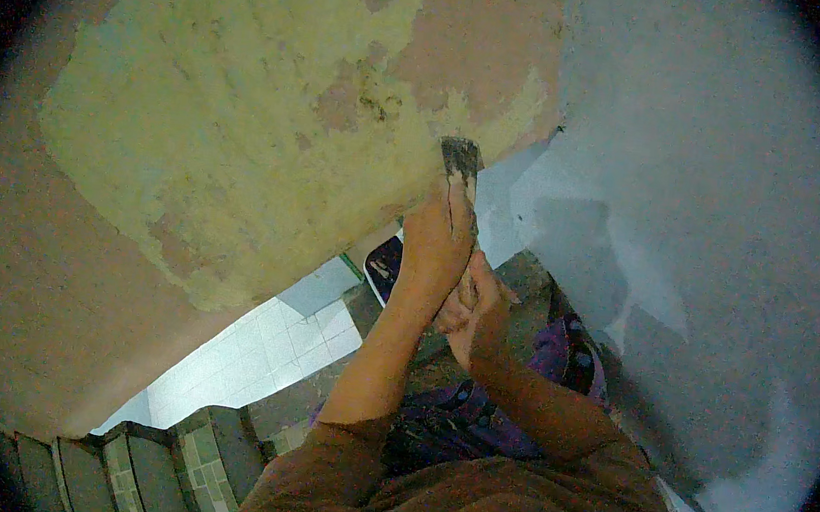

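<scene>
A scraper (pixel 460 154) with a wide, dark, stained blade points up and away from me against a patchy surface (pixel 235 121). Its blade lies at the lower edge of the patches, though I cannot tell whether it touches. My left hand (pixel 434 244) is closed round it just below the blade. Closer to me, my right hand (pixel 481 317) is wrapped round the lower part of its handle. Yellowish areas with ragged borders cover much of the surface, and pinkish-brown shows between and around them.
Steps (pixel 142 472) with tiled risers go down at the lower left. Beyond them lies a pale tiled floor (pixel 262 355). A dark object with a white rim (pixel 383 268) sits behind my left wrist. On the right stands a bluish-white wall (pixel 715 167) with shadows on it.
</scene>
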Tool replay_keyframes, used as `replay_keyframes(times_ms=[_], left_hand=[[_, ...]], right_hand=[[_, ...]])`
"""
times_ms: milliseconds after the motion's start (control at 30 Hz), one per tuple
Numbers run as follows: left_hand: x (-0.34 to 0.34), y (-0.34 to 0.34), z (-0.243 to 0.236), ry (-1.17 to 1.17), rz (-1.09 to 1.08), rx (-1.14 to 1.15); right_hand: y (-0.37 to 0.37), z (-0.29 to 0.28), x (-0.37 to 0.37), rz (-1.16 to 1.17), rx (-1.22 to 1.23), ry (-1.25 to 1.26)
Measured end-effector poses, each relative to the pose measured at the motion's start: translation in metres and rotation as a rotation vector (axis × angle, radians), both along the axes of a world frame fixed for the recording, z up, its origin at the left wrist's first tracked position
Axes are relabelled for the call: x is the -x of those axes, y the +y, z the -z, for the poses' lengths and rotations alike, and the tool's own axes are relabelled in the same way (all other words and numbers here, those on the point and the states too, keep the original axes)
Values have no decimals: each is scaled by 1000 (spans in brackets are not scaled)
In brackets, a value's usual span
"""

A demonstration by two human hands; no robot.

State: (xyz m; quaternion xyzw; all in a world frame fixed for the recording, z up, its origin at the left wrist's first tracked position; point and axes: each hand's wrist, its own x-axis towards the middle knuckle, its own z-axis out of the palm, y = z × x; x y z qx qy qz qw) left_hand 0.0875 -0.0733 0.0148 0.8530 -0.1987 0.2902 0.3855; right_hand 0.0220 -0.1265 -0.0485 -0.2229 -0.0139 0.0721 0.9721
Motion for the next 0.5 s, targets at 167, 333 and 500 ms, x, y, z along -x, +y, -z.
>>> replay_keyframes(times_ms=[167, 333, 500], left_hand=[[-19, -15, -6, 207, -3, -21], [-9, -15, 0, 25, -51, -92], [-12, -17, 4, 138, 7, -54]], right_hand=[[-14, -6, -13, 26, -36, -56], [-13, -11, -2, -18, -50, 24], [-16, -9, -2, 47, 10, -92]])
